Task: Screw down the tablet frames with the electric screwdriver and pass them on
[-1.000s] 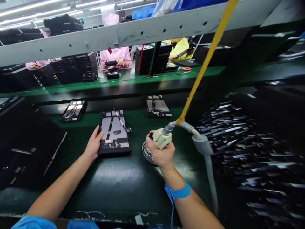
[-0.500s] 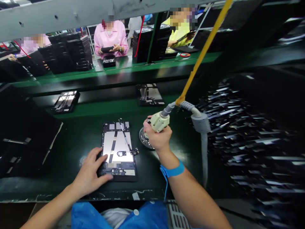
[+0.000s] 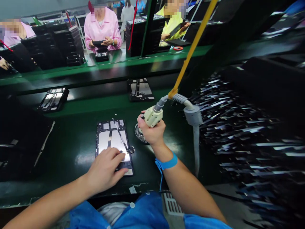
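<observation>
The left hand (image 3: pixel 106 170) lies flat, fingers spread, on the near end of a rectangular dark tablet chassis (image 3: pixel 113 143) with silvery metal plates, on the glossy green worktop (image 3: pixel 71 149); the right hand (image 3: pixel 152 133) grips a cream plastic screwdriver (image 3: pixel 152 116) over a round perforated dish (image 3: pixel 140 135)

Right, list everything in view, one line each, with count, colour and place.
tablet chassis: one, black and silver, near bench, under left hand
electric screwdriver: one, cream, in right hand
screw dish: one, round, below the screwdriver
yellow cable: one, rising from the screwdriver
other chassis: two, on the belt
stacked trays: dark, right
co-workers: three, pink and yellow, far bench
wrist strap: blue, right wrist
left hand: flat on the chassis
right hand: gripping the screwdriver
</observation>
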